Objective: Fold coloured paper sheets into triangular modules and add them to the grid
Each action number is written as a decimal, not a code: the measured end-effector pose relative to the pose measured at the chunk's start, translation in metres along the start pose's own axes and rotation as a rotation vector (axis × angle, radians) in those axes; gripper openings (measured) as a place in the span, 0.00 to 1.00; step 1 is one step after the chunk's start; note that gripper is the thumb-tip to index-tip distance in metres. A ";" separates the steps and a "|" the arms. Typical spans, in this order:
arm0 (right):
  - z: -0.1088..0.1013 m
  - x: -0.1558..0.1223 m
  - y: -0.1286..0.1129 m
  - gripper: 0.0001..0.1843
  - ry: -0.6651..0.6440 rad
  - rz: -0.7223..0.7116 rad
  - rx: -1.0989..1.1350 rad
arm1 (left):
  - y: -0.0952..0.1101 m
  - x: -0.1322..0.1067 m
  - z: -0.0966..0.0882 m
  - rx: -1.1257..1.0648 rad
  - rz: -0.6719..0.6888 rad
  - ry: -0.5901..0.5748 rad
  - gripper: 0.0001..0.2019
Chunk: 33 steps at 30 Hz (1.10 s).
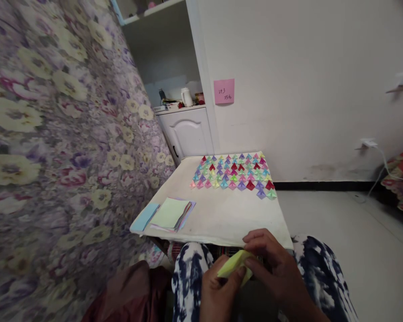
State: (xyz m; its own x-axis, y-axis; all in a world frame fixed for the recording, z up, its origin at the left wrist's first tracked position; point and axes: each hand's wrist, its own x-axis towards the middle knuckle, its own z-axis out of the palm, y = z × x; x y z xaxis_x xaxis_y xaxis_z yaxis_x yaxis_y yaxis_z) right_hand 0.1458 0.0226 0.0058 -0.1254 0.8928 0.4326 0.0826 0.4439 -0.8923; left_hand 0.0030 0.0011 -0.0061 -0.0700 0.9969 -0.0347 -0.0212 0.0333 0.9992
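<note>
Both my hands meet over my lap at the bottom of the view, below the near edge of a small white table (221, 214). My left hand (218, 293) pinches the lower side of a folded yellow-green paper (234, 264). My right hand (272, 264) curls over the same paper from above and to the right. On the table's far end lie several rows of small folded paper pieces (233, 175) in red, pink, purple, blue and green. A stack of coloured paper sheets (171, 214) with a pale green top sheet sits at the table's near left, beside a blue sheet (144, 218).
A bed with a floral cover (53, 134) fills the left. A white cabinet (187, 129) with bottles on top stands behind the table. A pink sticky note (224, 91) hangs on the wall. A wall socket with a cable (369, 144) is at right, above bare floor.
</note>
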 end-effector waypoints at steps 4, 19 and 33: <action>0.000 0.000 0.000 0.10 0.051 -0.034 -0.005 | 0.001 0.000 0.001 0.002 0.001 0.003 0.16; 0.001 -0.002 -0.004 0.10 0.026 0.029 -0.027 | 0.001 -0.001 0.000 0.039 0.043 -0.001 0.14; -0.001 -0.004 0.000 0.10 0.088 -0.033 -0.014 | 0.007 -0.003 0.001 0.162 0.133 0.001 0.16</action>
State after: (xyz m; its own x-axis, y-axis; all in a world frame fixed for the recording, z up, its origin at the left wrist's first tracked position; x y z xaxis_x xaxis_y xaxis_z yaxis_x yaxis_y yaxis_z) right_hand 0.1471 0.0187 0.0043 -0.0407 0.8809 0.4716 0.0936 0.4733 -0.8759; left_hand 0.0037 -0.0012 0.0006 -0.0628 0.9933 0.0974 0.1492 -0.0872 0.9850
